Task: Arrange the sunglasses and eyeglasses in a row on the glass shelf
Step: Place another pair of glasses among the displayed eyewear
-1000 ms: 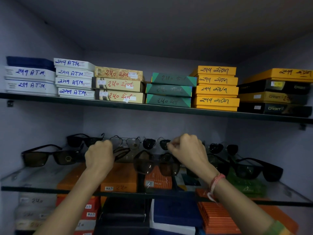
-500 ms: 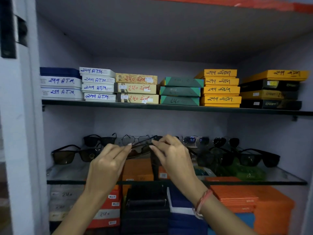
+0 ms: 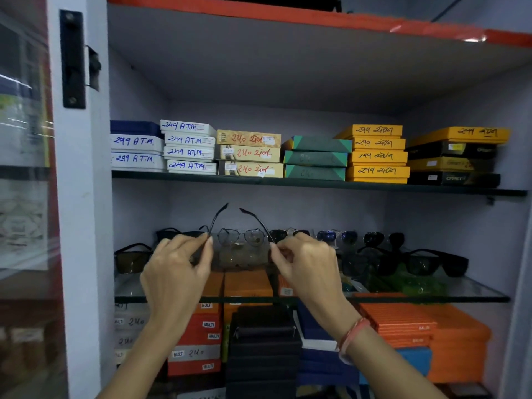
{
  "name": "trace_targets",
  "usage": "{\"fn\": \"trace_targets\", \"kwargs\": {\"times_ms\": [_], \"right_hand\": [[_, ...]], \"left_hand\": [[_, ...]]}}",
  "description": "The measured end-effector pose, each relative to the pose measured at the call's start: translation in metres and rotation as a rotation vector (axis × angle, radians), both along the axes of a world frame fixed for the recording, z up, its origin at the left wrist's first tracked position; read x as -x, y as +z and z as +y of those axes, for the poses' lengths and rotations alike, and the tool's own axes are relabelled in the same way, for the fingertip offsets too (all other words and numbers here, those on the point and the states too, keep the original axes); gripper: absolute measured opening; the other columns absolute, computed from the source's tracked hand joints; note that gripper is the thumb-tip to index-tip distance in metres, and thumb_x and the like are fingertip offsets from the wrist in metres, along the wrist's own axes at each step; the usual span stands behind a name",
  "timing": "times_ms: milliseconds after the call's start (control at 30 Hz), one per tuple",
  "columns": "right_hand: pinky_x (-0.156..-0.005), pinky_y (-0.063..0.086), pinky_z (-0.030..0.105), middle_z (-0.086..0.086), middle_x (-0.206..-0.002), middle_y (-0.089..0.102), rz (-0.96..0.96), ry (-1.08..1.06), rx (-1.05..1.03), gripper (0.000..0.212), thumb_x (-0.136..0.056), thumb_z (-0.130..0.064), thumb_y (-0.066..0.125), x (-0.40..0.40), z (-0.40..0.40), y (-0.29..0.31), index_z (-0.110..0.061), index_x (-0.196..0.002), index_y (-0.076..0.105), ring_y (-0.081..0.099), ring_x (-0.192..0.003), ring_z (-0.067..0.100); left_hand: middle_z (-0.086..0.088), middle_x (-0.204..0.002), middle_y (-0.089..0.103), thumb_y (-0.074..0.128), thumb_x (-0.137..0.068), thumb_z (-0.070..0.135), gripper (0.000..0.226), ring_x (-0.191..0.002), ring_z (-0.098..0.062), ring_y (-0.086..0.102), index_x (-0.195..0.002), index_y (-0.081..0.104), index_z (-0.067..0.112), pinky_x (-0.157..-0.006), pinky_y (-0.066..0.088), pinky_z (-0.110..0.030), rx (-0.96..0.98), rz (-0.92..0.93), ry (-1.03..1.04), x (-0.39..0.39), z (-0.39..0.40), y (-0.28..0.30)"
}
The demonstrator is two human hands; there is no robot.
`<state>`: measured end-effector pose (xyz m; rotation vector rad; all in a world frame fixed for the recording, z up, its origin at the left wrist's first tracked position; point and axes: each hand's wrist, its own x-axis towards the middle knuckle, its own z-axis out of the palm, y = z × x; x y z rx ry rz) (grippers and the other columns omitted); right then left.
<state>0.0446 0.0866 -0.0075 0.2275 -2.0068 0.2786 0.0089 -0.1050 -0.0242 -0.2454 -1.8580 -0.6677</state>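
I hold a pair of brown-lensed sunglasses (image 3: pixel 243 256) just above the glass shelf (image 3: pixel 466 292), its thin dark temple arms spread and pointing up toward the back. My left hand (image 3: pixel 178 269) pinches the left hinge and my right hand (image 3: pixel 305 263) pinches the right one. Behind them a clear-lensed aviator pair (image 3: pixel 240 237) rests on the shelf. Black sunglasses (image 3: pixel 131 259) lie at the left end, with more dark pairs (image 3: pixel 426 262) on the right and blue-lensed ones (image 3: pixel 335 236) in the back row.
The shelf above (image 3: pixel 316 184) carries stacks of labelled boxes (image 3: pixel 247 152). Orange (image 3: pixel 403 323), black (image 3: pixel 262 341) and white boxes fill the space beneath the glass. A cabinet frame with a black latch (image 3: pixel 73 59) stands at the left.
My view has pulled back from the cabinet. Both hands have opened the temple arms of the held sunglasses, which now stick upward.
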Motion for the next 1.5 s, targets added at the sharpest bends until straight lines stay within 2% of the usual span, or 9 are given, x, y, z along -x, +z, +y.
{"fn": "trace_targets", "kwargs": {"times_ms": [200, 400, 500, 767, 933, 1167, 1233, 1400, 1500], "right_hand": [[-0.061, 0.061, 0.036, 0.002, -0.062, 0.072, -0.274, -0.002, 0.278, 0.018, -0.078, -0.031, 0.072, 0.02, 0.001, 0.022, -0.016, -0.068, 0.074, 0.068, -0.059, 0.017], [-0.062, 0.059, 0.035, 0.002, -0.066, 0.071, -0.551, -0.034, 0.312, 0.026, -0.073, -0.038, 0.079, 0.064, 0.009, 0.044, -0.015, -0.065, 0.071, 0.067, -0.066, 0.019], [-0.066, 0.06, 0.039, 0.005, -0.07, 0.072, -0.611, -0.052, 0.29, 0.029, -0.073, -0.038, 0.079, 0.084, 0.008, 0.042, -0.01, -0.069, 0.072, 0.069, -0.068, 0.022], [-0.066, 0.061, 0.039, 0.007, -0.066, 0.067, -0.626, -0.016, 0.261, 0.032, -0.072, -0.032, 0.082, 0.115, 0.001, 0.03, -0.005, -0.066, 0.065, 0.067, -0.066, 0.024], [-0.063, 0.056, 0.033, 0.01, -0.069, 0.065, -0.631, -0.025, 0.228, 0.034, -0.071, -0.03, 0.083, 0.127, 0.0, 0.025, -0.007, -0.061, 0.059, 0.068, -0.076, 0.029], [-0.07, 0.061, 0.039, 0.008, -0.069, 0.063, -0.672, -0.011, 0.176, 0.03, -0.075, -0.032, 0.079, 0.134, -0.002, 0.017, -0.005, -0.069, 0.067, 0.065, -0.069, 0.024], [-0.07, 0.061, 0.038, 0.004, -0.077, 0.071, -0.647, 0.037, 0.174, 0.03, -0.077, -0.037, 0.077, 0.134, -0.001, 0.018, -0.008, -0.078, 0.075, 0.068, -0.072, 0.022], [-0.067, 0.048, 0.017, -0.001, -0.098, 0.075, -0.691, 0.419, 0.066, 0.03, -0.078, -0.044, 0.073, 0.124, -0.009, 0.03, -0.019, -0.093, 0.078, 0.059, -0.075, -0.003], [-0.074, 0.048, 0.021, -0.006, -0.101, 0.073, -0.755, 0.456, -0.037, 0.029, -0.076, -0.043, 0.075, 0.124, -0.015, 0.031, -0.023, -0.096, 0.077, 0.059, -0.085, 0.001]], "left_hand": [[-0.007, -0.077, 0.077, 0.067, -0.082, 0.028, 0.018, -0.065, -0.023, 0.067, -0.09, 0.079, 0.018, -0.055, 0.055, -0.029, -0.15, -0.32, -0.021, 0.022, 0.0, 0.026], [-0.004, -0.061, 0.06, 0.07, -0.076, 0.029, 0.022, -0.056, -0.022, 0.053, -0.068, 0.071, 0.008, -0.053, 0.039, -0.026, -0.053, -0.67, 0.048, 0.066, 0.002, 0.061], [-0.007, -0.071, 0.062, 0.07, -0.074, 0.033, 0.025, -0.068, -0.028, 0.058, -0.074, 0.068, 0.007, -0.053, 0.04, -0.026, -0.006, -0.757, 0.045, 0.088, 0.002, 0.062], [-0.007, -0.085, 0.069, 0.071, -0.076, 0.034, 0.026, -0.076, -0.026, 0.064, -0.081, 0.07, 0.009, -0.063, 0.051, -0.03, 0.023, -0.843, 0.061, 0.116, 0.0, 0.048], [-0.002, -0.064, 0.058, 0.07, -0.075, 0.034, 0.025, -0.056, -0.019, 0.053, -0.077, 0.07, 0.009, -0.059, 0.045, -0.028, 0.033, -0.823, 0.136, 0.12, 0.001, 0.039], [-0.006, -0.083, 0.071, 0.068, -0.079, 0.042, 0.03, -0.085, -0.028, 0.067, -0.07, 0.07, 0.013, -0.083, 0.052, -0.035, 0.088, -0.898, -0.002, 0.12, -0.008, 0.038], [-0.005, -0.099, 0.071, 0.062, -0.086, 0.04, 0.026, -0.1, -0.027, 0.064, -0.091, 0.074, 0.019, -0.09, 0.049, -0.038, 0.092, -0.893, -0.106, 0.119, -0.024, 0.043], [-0.003, -0.121, 0.059, 0.059, -0.089, 0.031, 0.016, -0.122, -0.026, 0.041, -0.098, 0.071, 0.035, -0.102, 0.029, -0.045, 0.323, -0.745, 0.251, 0.112, -0.061, 0.049], [-0.003, -0.12, 0.053, 0.062, -0.087, 0.023, 0.017, -0.124, -0.025, 0.033, -0.095, 0.07, 0.035, -0.101, 0.025, -0.044, 0.401, -0.789, 0.304, 0.109, -0.063, 0.045]]}}
